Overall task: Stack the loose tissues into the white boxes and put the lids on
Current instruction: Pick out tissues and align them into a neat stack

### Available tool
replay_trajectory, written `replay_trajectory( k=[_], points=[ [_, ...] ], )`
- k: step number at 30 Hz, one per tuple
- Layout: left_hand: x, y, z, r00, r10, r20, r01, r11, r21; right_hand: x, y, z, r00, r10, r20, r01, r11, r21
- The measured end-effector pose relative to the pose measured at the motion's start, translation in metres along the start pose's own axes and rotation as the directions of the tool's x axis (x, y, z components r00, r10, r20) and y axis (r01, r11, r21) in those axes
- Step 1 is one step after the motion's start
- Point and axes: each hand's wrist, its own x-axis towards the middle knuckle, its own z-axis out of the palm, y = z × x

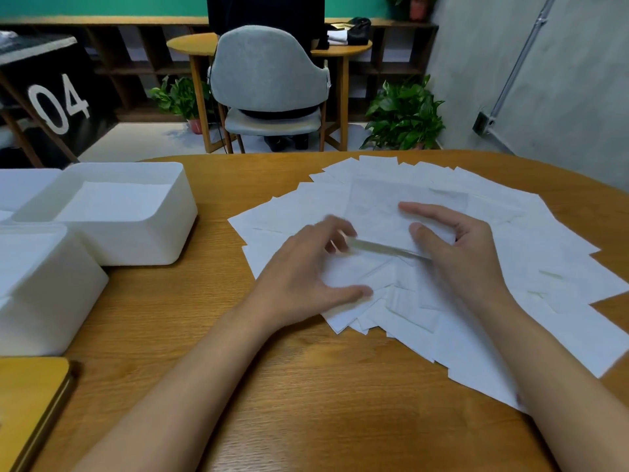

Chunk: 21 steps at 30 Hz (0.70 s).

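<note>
Several loose white tissues (531,287) lie fanned across the right half of the wooden table. My right hand (463,253) pinches a thin stack of tissues (384,226), thumb on top and fingers round its right end, lifted slightly above the spread. My left hand (306,277) hovers over the pile's left part with fingers spread and blurred, its fingertips at the stack's left end. An open white box (136,233) with tissues inside stands at the left. A second white box (51,301) sits nearer, at the left edge.
A yellow-topped lid or tray (30,396) lies at the near left corner. More white surface shows at the far left (23,189). Beyond the table stand a grey chair (269,80), a round table and potted plants (405,114).
</note>
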Motion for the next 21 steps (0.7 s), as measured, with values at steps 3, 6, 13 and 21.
replay_trajectory(
  k=[3,6,13,21],
  points=[
    [0.0,-0.006,0.006,0.995,0.093,0.032,-0.096,0.991,0.089,-0.001,0.0,0.002,1.0,0.008,0.018,-0.007,1.0,-0.015],
    [0.001,-0.01,0.006,0.997,0.076,0.0,-0.076,0.996,0.056,-0.001,0.003,0.004,0.999,0.005,0.033,-0.004,0.999,-0.032],
    [0.0,-0.006,0.014,0.997,0.064,-0.038,-0.06,0.994,0.091,-0.001,0.003,0.006,0.999,0.002,0.048,0.001,0.998,-0.059],
    [0.0,0.003,0.022,0.958,0.225,-0.181,-0.163,0.939,0.302,-0.001,0.003,0.006,0.998,0.011,0.059,-0.008,0.999,-0.053]
  ],
)
